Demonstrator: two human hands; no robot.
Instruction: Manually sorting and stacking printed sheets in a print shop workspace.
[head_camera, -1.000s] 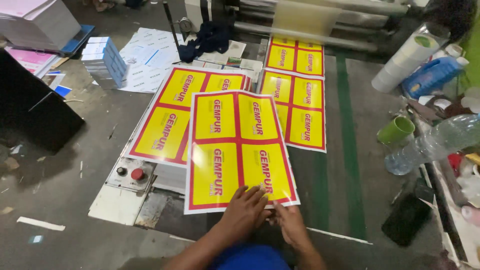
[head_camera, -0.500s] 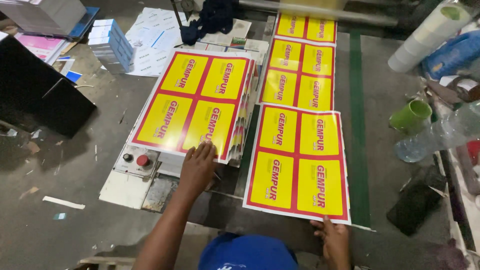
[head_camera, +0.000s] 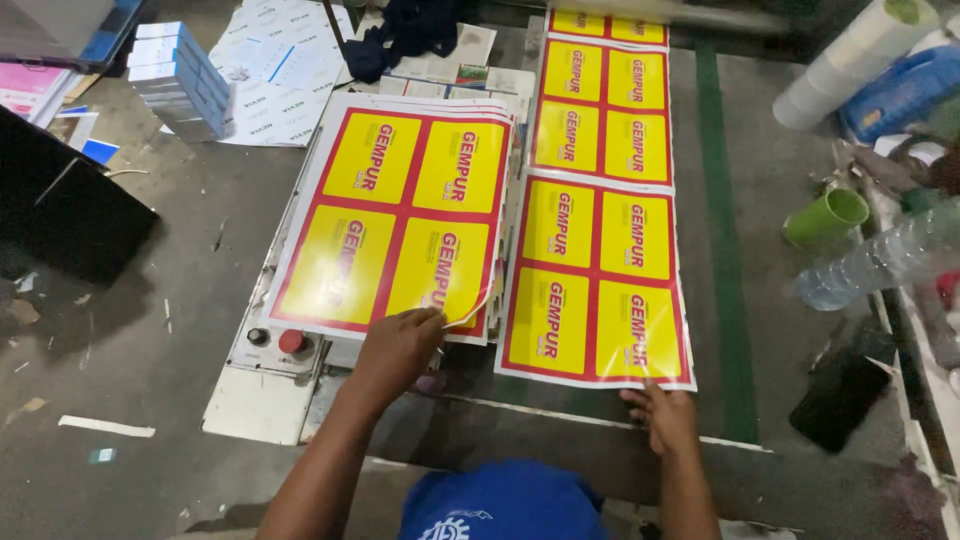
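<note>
Printed sheets: two (head_camera: 600, 190) lie laid out at 1 o'clock, right hand (head_camera: 664, 418) flat on the nearer; left hand (head_camera: 400, 347) pinches the stack's (head_camera: 400, 215) top sheet, many left.

Stack of sheets (head_camera: 400, 215) lies left of single sheet (head_camera: 598, 280) (edges touching).

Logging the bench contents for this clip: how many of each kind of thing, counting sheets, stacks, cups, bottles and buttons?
Yellow-and-red sheets laid in a row: 3
Stack of the same sheets: 1
Green cup: 1
Clear bottle: 1
Red button: 1
Total: 7
</note>
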